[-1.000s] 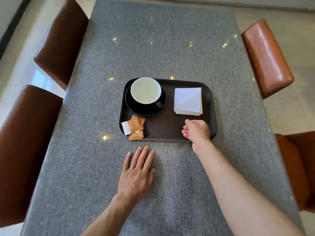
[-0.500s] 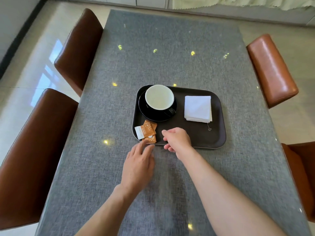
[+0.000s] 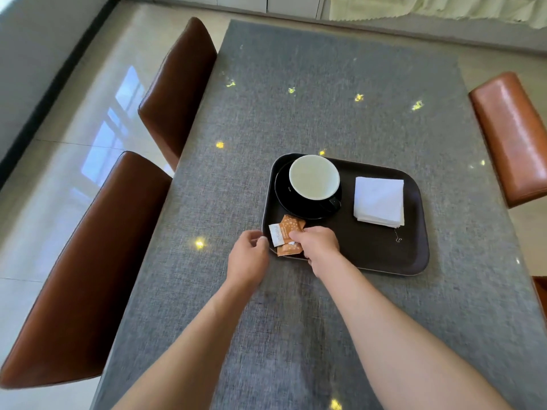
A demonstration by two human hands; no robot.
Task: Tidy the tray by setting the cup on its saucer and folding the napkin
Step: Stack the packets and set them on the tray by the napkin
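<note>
A dark brown tray (image 3: 370,255) lies on the grey table. In its left half a black cup with a pale inside (image 3: 313,176) stands on a black saucer (image 3: 284,196), handle toward me. A folded white napkin (image 3: 379,201) lies in the tray's right half. Orange and white sachets (image 3: 285,233) sit at the tray's near left corner. My right hand (image 3: 318,245) rests on the sachets, its fingers curled over them. My left hand (image 3: 247,260) touches the tray's near left rim, thumb and fingers close together.
The grey cloth-covered table (image 3: 325,113) reaches far ahead. Two brown leather chairs (image 3: 88,261) stand along its left side and another brown chair (image 3: 512,134) at the right. A tiled floor lies to the left.
My right hand moved left along the tray's near edge, from below the napkin to the sachets. My left hand slid forward from the table to the tray's corner. The camera tilted up.
</note>
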